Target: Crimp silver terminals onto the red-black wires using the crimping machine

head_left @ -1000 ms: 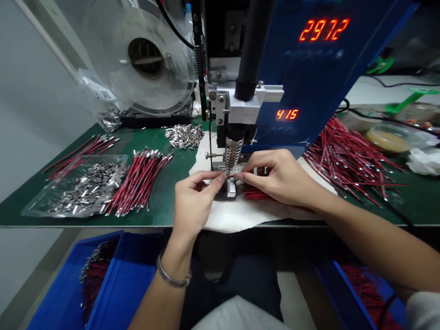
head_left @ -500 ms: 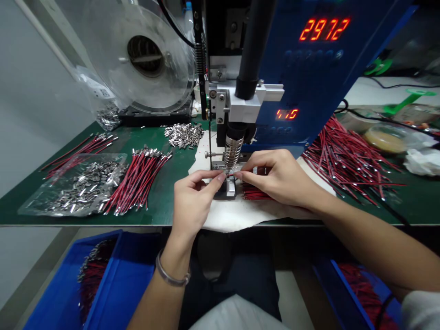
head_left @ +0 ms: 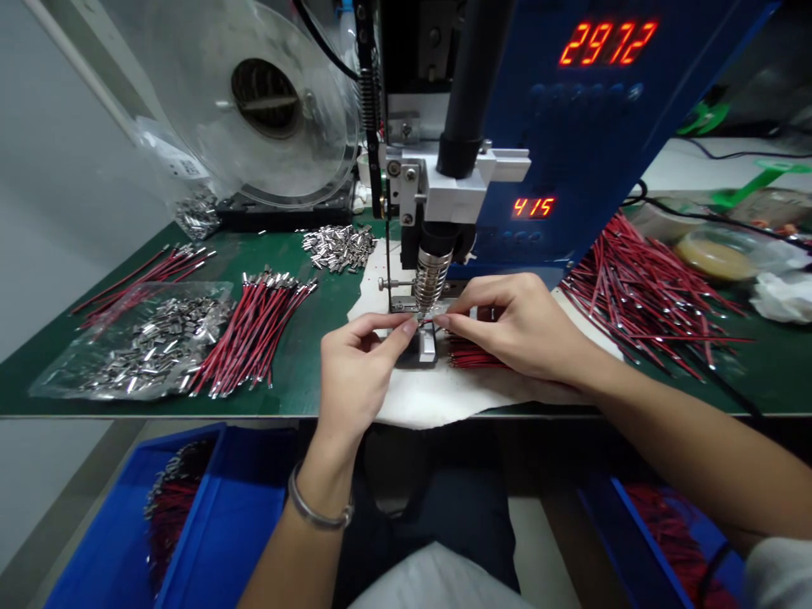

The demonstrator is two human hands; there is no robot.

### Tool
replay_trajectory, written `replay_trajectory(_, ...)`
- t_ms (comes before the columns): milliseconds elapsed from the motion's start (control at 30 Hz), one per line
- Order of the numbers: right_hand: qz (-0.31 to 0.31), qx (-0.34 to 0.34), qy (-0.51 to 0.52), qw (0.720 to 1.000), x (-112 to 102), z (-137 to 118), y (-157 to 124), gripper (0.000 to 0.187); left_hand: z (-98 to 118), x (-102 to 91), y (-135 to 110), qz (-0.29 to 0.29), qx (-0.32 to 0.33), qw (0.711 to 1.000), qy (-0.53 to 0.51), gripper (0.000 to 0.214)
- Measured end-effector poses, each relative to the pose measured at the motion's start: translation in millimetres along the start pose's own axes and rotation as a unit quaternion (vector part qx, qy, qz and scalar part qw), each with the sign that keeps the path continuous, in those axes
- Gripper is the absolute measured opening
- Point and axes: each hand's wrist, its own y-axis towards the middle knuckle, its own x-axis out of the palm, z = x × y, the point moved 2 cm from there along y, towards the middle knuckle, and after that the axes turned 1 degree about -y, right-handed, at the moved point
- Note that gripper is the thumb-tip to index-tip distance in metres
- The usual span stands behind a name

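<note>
Under the soldering machine's spring-wrapped tip, both my hands meet. My left hand is closed, thumb and forefinger pinching a small metal part that is mostly covered by the fingertips. From the right, my right hand pinches a thin red-and-black wire, its end reaching toward the left fingertips, just below the tip. A small metal block stands beneath the fingers. Partly behind my right hand lies a bundle of red-and-black wires on a white sheet.
Left on the green table are finished-looking wires with metal ends, a plastic bag of metal parts and a loose metal pile. A wire heap lies right. Blue bins stand below. The blue control box rises behind.
Both hands keep their pinch beneath the tip, almost unmoved. The view has shifted very slightly.
</note>
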Motion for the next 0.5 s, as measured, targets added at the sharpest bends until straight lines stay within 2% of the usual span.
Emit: replay_trajectory(500,0.014,-0.034,-0.031,0.999,-0.1,-0.6,-2.3,0.015,0.8,-0.7,-1.1,-0.001,-0.007,1.000,0.000,0.022)
